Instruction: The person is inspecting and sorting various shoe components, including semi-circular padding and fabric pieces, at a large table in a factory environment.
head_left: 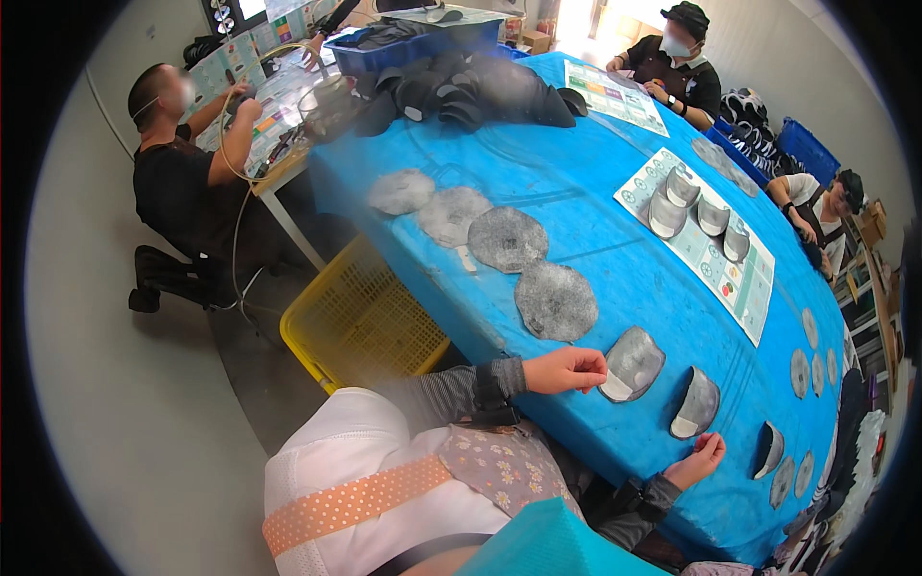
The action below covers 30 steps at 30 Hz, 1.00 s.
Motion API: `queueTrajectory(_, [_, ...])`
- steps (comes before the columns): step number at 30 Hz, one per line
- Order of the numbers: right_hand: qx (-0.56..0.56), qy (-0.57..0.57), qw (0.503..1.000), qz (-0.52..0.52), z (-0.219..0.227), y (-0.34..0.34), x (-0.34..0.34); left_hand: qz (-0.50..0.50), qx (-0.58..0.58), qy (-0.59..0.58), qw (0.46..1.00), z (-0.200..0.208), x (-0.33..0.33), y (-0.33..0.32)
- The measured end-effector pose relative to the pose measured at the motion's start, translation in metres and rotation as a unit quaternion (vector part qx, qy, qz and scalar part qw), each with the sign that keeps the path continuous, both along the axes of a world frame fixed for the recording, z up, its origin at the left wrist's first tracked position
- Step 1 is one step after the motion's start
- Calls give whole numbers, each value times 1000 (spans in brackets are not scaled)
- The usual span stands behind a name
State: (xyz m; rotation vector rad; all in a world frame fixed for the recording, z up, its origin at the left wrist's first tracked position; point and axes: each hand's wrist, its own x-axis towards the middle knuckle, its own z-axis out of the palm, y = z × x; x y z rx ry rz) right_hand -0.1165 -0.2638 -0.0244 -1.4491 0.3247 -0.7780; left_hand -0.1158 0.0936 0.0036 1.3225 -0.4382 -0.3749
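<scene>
My left hand is closed in a pinch at the left edge of a grey cup-shaped piece with a pale strip. Whether its fingertips hold that edge or something small, I cannot make out. My right hand, fingers curled together, is just below a second grey curved piece, also pale at its lower end; anything in those fingers is hidden. A third curved piece stands farther right. Several flat round grey pieces form a row running up and left from my left hand.
A blue sheet covers the table. Printed paper carries several curved grey pieces. Dark pieces are heaped at the far end. A yellow basket sits below the left edge. Co-workers sit around.
</scene>
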Motion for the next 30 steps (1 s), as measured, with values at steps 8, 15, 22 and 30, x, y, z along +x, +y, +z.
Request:
queueTrajectory(8, [12, 8, 1000, -1, -3, -2, 1, -1, 1, -1, 1000, 0, 0, 0])
queueTrajectory(15, [5, 4, 1000, 2, -3, -2, 1, 0, 3, 2, 1000, 0, 0, 0])
queueTrajectory(22, [8, 10, 1000, 4, -3, -1, 1, -4, 1, 1, 1000, 0, 1, 0])
queueTrajectory(30, [16, 0, 1000, 7, -10, -6, 4, -5, 0, 8, 1000, 1, 1, 0])
